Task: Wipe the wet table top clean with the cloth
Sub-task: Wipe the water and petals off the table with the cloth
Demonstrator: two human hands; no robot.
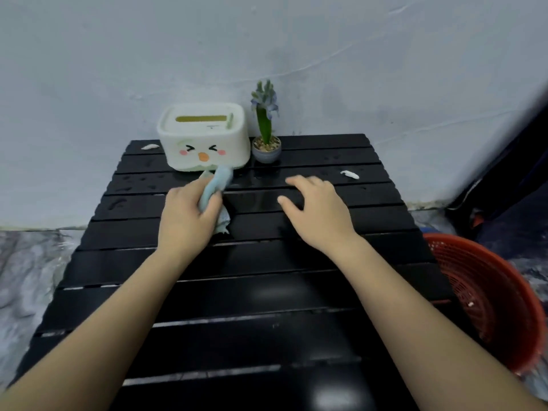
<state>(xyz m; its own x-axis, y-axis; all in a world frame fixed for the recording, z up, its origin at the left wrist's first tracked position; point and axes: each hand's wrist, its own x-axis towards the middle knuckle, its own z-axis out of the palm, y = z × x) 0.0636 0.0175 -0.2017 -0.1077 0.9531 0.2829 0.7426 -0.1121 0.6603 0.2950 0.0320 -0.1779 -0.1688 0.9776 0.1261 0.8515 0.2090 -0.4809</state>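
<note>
A black slatted table top [267,292] fills the middle of the head view, with water drops on its far slats. My left hand [186,218] grips a bunched light blue cloth [218,185] just in front of the tissue box. The cloth sticks out above and below my fingers. My right hand [317,212] hovers over or rests on the table right of the cloth, fingers spread, holding nothing.
A white tissue box [204,137] with a cartoon face stands at the back, a small potted plant [266,137] to its right. White scraps lie at the back left [149,147] and right [350,174]. A red basket [486,298] sits on the floor at right.
</note>
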